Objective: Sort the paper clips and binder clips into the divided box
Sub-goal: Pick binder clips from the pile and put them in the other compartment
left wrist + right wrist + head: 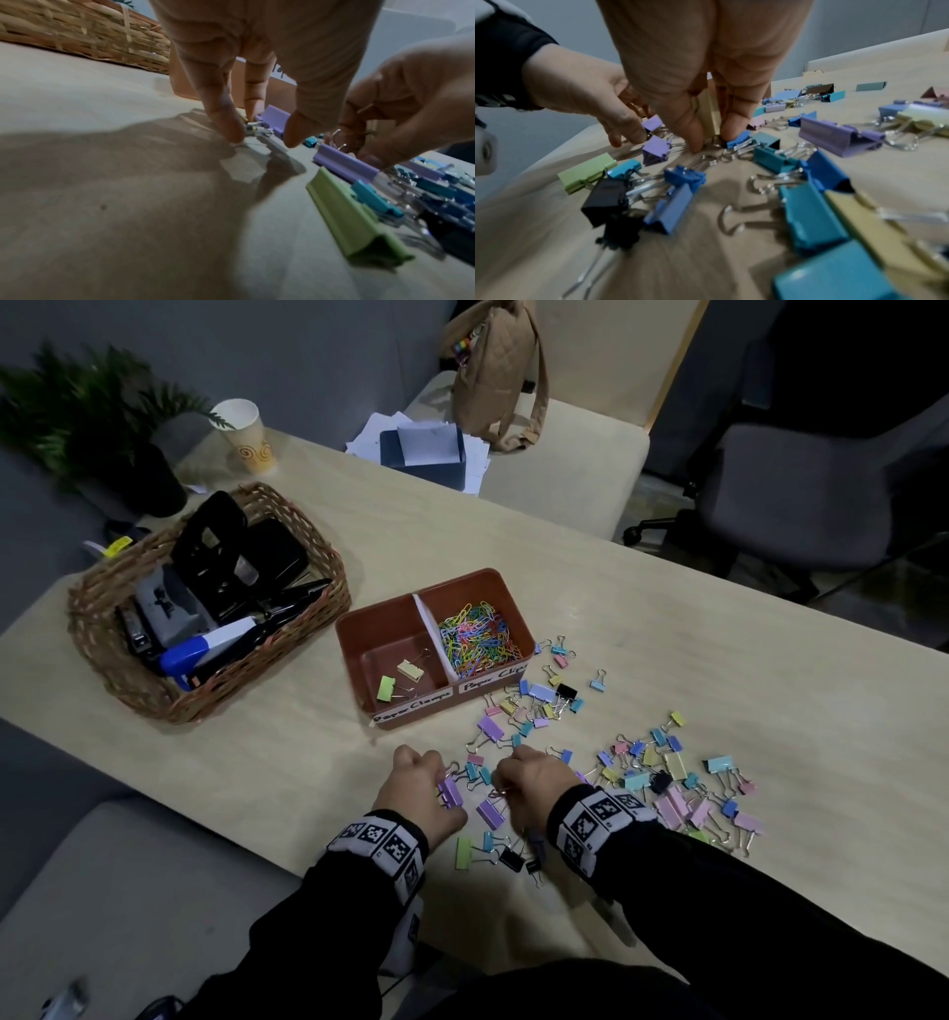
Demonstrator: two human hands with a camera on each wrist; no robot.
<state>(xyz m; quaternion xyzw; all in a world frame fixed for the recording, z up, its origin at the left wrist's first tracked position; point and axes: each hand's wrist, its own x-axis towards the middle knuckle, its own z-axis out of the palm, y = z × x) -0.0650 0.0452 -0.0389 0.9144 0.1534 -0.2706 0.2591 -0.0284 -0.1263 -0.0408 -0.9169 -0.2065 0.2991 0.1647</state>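
Note:
The brown divided box [354, 629] stands mid-table. Its left half holds two binder clips [398, 680]; its right half holds colourful paper clips [475, 636]. Several pastel binder clips [667, 778] lie scattered to the right of and in front of the box. My left hand [436, 778] reaches down at the pile's left edge, fingertips [226, 125] closing round a purple binder clip [273, 119] on the table. Close beside it, my right hand [711, 138] pinches a yellow binder clip [707, 113] upright between thumb and finger, just above the table.
A wicker basket [336, 577] with a hole punch and staplers stands left of the box. A paper cup [246, 436], a plant [102, 418], a dark box with papers [426, 454] and a backpack [498, 377] stand at the far end. An office chair [796, 495] is on the right.

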